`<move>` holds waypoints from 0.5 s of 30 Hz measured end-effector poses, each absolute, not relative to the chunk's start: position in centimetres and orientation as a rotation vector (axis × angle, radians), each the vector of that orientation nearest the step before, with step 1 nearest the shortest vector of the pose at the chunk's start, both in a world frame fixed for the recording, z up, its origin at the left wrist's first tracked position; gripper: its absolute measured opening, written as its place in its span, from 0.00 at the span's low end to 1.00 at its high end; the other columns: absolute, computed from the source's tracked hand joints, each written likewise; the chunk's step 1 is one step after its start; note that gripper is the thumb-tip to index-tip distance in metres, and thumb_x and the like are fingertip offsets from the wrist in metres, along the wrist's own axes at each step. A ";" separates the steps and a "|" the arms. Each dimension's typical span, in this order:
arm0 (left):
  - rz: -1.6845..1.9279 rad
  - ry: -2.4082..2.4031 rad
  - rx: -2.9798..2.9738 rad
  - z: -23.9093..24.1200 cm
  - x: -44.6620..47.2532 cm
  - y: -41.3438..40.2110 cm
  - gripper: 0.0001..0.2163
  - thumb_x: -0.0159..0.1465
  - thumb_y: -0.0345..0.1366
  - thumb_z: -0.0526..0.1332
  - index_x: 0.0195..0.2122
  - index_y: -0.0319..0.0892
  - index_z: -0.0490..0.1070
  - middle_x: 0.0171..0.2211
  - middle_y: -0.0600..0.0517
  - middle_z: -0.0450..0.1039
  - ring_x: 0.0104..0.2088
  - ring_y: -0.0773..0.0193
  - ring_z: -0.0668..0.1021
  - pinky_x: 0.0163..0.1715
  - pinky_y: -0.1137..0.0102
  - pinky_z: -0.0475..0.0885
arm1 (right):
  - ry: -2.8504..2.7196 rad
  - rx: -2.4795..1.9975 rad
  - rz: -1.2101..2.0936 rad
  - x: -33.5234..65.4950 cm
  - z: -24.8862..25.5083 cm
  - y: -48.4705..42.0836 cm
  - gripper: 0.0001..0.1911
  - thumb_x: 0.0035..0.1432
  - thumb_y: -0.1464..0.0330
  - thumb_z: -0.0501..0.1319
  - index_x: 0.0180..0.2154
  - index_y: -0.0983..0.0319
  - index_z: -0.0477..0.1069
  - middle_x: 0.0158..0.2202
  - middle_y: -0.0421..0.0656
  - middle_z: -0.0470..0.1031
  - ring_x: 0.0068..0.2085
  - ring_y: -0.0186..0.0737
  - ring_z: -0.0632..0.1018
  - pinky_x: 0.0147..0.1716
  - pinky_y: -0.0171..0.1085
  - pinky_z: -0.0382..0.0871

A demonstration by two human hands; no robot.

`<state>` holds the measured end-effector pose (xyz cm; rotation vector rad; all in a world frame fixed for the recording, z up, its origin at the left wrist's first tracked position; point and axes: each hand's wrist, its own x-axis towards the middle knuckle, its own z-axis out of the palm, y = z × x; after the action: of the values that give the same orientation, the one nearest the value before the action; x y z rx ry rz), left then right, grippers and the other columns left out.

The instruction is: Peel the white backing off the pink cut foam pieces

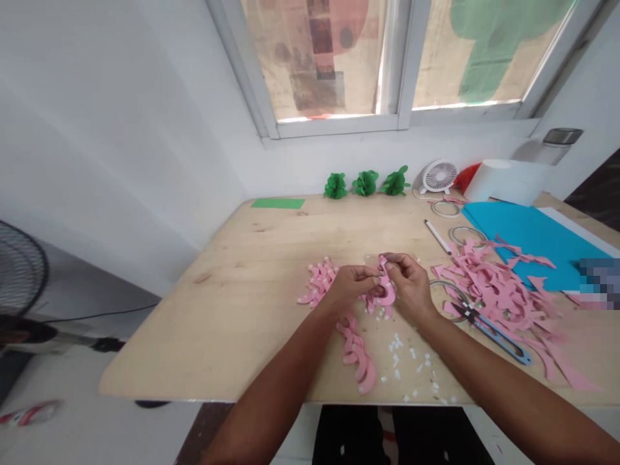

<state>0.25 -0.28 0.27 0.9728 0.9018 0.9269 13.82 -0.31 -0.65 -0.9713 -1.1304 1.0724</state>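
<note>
My left hand (pixel 352 284) and my right hand (pixel 411 284) meet over the middle of the wooden table (pixel 252 290). Both pinch one curved pink paper piece (pixel 386 292) between their fingers. A cluster of folded pink pieces (pixel 317 282) lies just left of my left hand. A row of curled pink pieces (pixel 358 355) runs toward the table's near edge below my hands. Small white paper bits (pixel 404 358) are scattered near them.
A heap of pink paper scraps (pixel 504 297) and blue-handled scissors (pixel 498 332) lie at the right. Blue paper sheets (pixel 533 239), tape rings (pixel 445 208), a white pen (pixel 437 236), a small white fan (pixel 438 175), three green paper flowers (pixel 365 184) and a green sheet (pixel 278 203) sit farther back.
</note>
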 end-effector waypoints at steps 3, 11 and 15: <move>0.924 0.901 0.967 0.2 0.2 -0.3 0.14 0.45 0.36 0.68 0.30 0.34 0.73 0.21 0.49 0.74 0.24 0.64 0.77 0.27 0.70 0.72 | -1.121 -0.962 1.072 13.8 -0.8 -0.2 0.08 0.49 0.66 0.61 0.34 0.61 0.69 0.27 0.39 0.74 0.28 0.35 0.73 0.28 0.34 0.65; 0.924 0.929 0.958 0.1 0.3 -0.3 0.15 0.44 0.37 0.68 0.30 0.34 0.72 0.21 0.49 0.74 0.23 0.63 0.77 0.21 0.73 0.70 | -1.137 -0.985 1.062 13.9 -0.8 -0.2 0.09 0.49 0.66 0.61 0.35 0.61 0.69 0.27 0.39 0.74 0.27 0.35 0.73 0.26 0.34 0.65; 0.921 0.902 0.970 0.0 0.3 -0.3 0.15 0.44 0.38 0.68 0.30 0.33 0.72 0.21 0.49 0.74 0.22 0.64 0.77 0.21 0.72 0.71 | -1.154 -0.983 1.053 13.9 -0.6 -0.2 0.10 0.49 0.67 0.60 0.37 0.61 0.68 0.28 0.40 0.74 0.26 0.34 0.72 0.26 0.33 0.65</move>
<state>0.29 -0.27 -0.02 0.9699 0.9024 0.9210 13.85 -0.23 -0.57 -0.9832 -1.1544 1.0527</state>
